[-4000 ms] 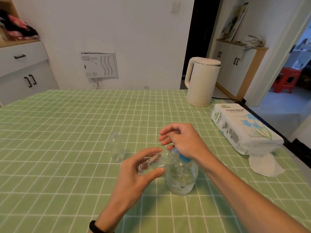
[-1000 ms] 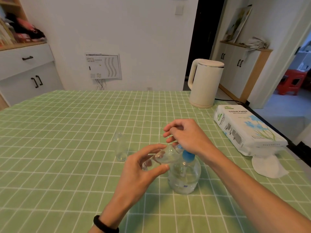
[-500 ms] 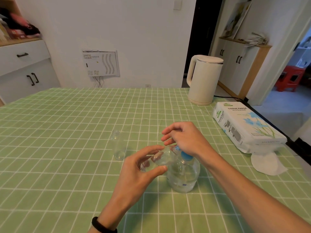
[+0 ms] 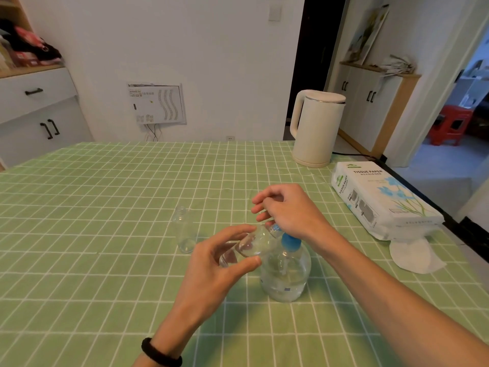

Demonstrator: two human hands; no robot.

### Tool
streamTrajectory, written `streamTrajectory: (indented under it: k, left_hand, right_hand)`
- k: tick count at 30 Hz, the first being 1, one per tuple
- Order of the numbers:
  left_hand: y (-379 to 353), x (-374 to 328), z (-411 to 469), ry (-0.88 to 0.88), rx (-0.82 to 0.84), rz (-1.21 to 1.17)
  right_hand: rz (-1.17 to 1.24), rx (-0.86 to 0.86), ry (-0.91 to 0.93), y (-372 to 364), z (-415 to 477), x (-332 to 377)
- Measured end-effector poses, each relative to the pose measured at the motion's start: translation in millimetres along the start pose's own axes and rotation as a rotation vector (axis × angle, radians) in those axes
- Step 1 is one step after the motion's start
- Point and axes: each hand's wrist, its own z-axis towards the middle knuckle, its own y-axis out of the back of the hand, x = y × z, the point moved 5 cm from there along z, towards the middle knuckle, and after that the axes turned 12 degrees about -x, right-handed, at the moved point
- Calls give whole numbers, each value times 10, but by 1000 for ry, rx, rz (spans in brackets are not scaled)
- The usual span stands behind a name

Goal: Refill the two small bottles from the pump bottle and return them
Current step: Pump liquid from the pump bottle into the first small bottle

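The left hand held a small clear bottle tilted, pinched narrowly between thumb and fingertips, its mouth at the blue spout of the pump bottle. The pump bottle stood upright on the green checked table. The right hand covered the pump head with fingers loosely curled; grip or mere pressure could not be told. A second small bottle stood upright just left. The tissue pack lay near the right edge, the kettle at the far edge.
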Motion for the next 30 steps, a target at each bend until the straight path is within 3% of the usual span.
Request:
streamTrajectory:
  k: [9,22,30]
  left_hand:
    - [-51,42,-13,44,-15,-34]
    - [-13,4,9,-12,-11,-1]
    - [-30,41,-1,24,-8,-8]
  right_hand:
    - [-6,28,-78,-62,-22,-144]
    - [-18,-7,20,3,6,30]
    - [115,17,-12,-11,-20,-12]
